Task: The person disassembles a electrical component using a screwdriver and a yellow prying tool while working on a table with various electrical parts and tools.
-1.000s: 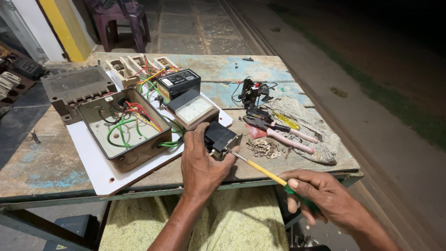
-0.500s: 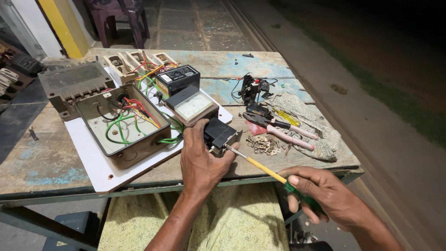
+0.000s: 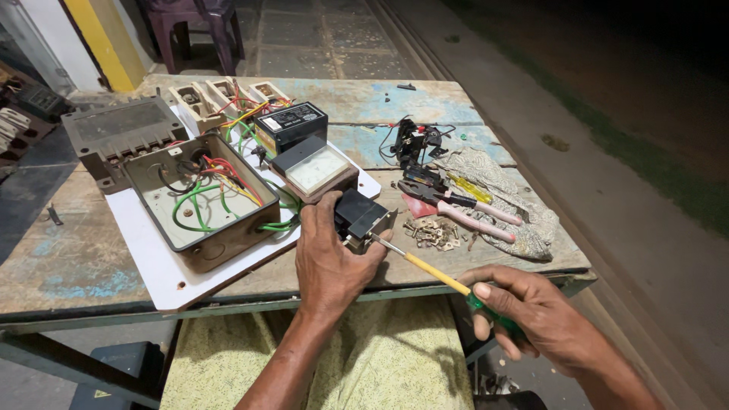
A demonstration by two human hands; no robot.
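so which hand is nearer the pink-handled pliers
Left. The left hand grips the small black electrical component, just to the left of the pink-handled pliers. The right hand sits lower, off the table edge, holding the yellow-shafted screwdriver.

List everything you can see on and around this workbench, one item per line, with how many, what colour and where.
small black component: one, black, table front, under the left hand
screwdriver: one, yellow shaft, green handle, tip at the component
open metal box: one, grey, green and red wires inside, on the white board
panel meter: one, white face, behind the component
pliers: one, pink handles, on a cloth at right
wooden table: one, worn, blue patches
chair: one, dark, far left
left hand: on the component
right hand: grips the screwdriver
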